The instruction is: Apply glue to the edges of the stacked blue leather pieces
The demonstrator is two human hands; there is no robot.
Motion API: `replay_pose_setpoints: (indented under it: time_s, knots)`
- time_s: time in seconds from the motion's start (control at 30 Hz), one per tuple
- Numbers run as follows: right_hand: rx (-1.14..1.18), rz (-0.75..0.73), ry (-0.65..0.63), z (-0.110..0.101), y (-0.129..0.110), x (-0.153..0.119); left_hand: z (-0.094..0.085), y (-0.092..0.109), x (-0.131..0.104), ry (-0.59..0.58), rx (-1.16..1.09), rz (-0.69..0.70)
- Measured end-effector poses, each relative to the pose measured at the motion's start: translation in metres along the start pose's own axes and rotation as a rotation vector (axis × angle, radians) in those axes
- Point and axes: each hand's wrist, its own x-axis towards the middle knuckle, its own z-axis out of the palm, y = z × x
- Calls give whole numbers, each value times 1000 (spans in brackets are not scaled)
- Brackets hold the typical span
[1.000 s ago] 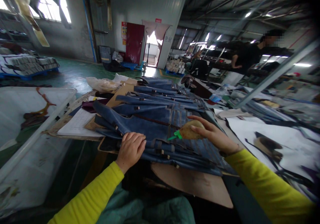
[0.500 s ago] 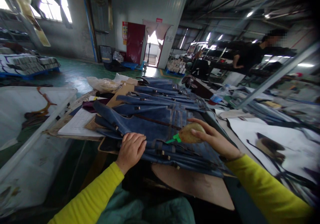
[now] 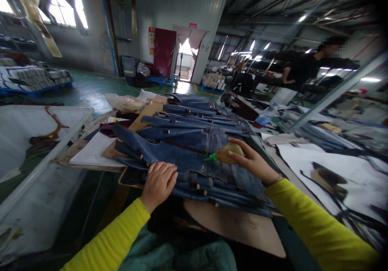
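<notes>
Overlapping blue leather pieces (image 3: 178,154) with dark strips and small tabs cover the work surface in front of me. My left hand (image 3: 160,182) lies flat on the near edge of the closest piece, fingers together and stretched out, holding nothing. My right hand (image 3: 253,162) is wrapped round a yellowish squeeze bottle (image 3: 228,154) with a green nozzle. The bottle is tipped sideways, its nozzle pointing left over the dark strips of the near piece. I cannot tell whether the tip touches the leather.
A white bin (image 3: 45,141) stands at the left, beside papers (image 3: 93,150) on the table. Brown board (image 3: 236,226) juts out at the near edge. On the right are a plastic water bottle (image 3: 266,115) and white sheets (image 3: 315,170). A person (image 3: 306,69) stands beyond.
My right hand has moved the squeeze bottle slightly up and away from me, so the nozzle sits farther from the near edge. My left hand has stayed in place.
</notes>
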Motion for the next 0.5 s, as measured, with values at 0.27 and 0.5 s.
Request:
replay_pose_setpoints:
  time_s: [0.27,0.5]
  knots:
    - [-174,-121,60,1,18,8,1,1,0,-6,-14,-8]
    - [-213,-233,121,0,26,6,1,0,0,4,-3,-1]
